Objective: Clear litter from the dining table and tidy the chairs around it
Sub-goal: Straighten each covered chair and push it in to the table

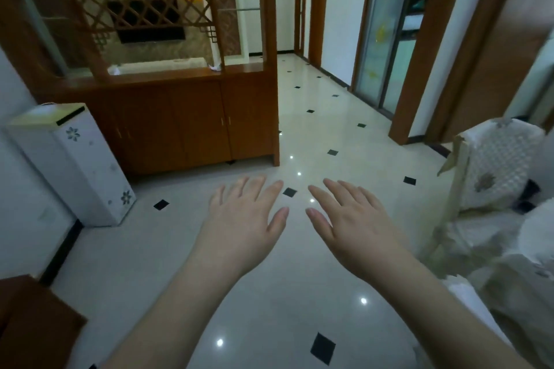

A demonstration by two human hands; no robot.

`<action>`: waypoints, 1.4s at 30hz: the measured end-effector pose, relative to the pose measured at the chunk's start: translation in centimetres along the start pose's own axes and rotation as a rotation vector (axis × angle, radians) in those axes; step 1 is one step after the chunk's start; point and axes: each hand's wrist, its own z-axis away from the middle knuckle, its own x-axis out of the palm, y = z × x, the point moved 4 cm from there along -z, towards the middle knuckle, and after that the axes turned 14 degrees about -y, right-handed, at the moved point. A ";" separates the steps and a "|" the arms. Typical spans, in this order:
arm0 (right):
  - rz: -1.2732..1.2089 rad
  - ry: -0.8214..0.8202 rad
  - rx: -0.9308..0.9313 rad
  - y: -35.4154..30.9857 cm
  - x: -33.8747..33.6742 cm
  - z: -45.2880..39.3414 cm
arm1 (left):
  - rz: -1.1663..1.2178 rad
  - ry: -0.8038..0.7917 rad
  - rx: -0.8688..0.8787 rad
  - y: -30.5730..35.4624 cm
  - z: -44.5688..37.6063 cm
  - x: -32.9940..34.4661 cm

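Note:
My left hand [242, 219] and my right hand [353, 222] are both stretched out in front of me, palms down, fingers straight and spread, holding nothing. They hover over the glossy tiled floor [269, 293], side by side and a little apart. At the right edge stands a chair [494, 165] draped in a cream patterned cover, with more cream fabric [509, 263] below it. A dark wooden corner [33, 323] shows at the bottom left. No litter is in view.
A wooden cabinet [186, 120] with a lattice screen above stands ahead on the left. A white floral-print box-shaped unit [75, 162] sits against the left wall. A hallway with wooden door frames and a glass sliding door [386, 39] runs ahead on the right.

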 end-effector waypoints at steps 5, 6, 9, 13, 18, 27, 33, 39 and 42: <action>0.039 0.045 0.129 5.8 -0.8 -6.8 | 0.012 -0.047 0.110 1.5 -10.3 0.4; 0.042 0.052 0.149 7.0 -0.8 -8.3 | 0.011 -0.048 0.127 1.8 -12.4 0.5; 0.039 0.055 0.191 11.2 -0.4 -13.0 | -0.001 -0.032 0.173 2.9 -19.0 1.0; 0.023 0.036 0.220 16.1 -0.9 -19.2 | -0.021 -0.028 0.226 5.2 -27.7 0.4; 0.034 0.035 0.261 21.5 -2.5 -26.4 | -0.085 0.017 0.234 7.3 -37.2 -0.4; 0.077 -0.002 0.356 30.2 -1.9 -37.8 | -0.031 0.010 0.320 9.6 -52.6 -0.1; 0.145 -0.004 0.341 34.9 -2.6 -47.6 | -0.042 -0.001 0.372 9.6 -63.9 0.0; 0.178 -0.012 0.443 40.4 -4.5 -55.3 | -0.096 -0.026 0.437 10.7 -74.2 -1.4; 0.159 -0.021 0.501 44.1 -4.7 -57.9 | -0.076 -0.033 0.485 12.3 -78.5 -1.4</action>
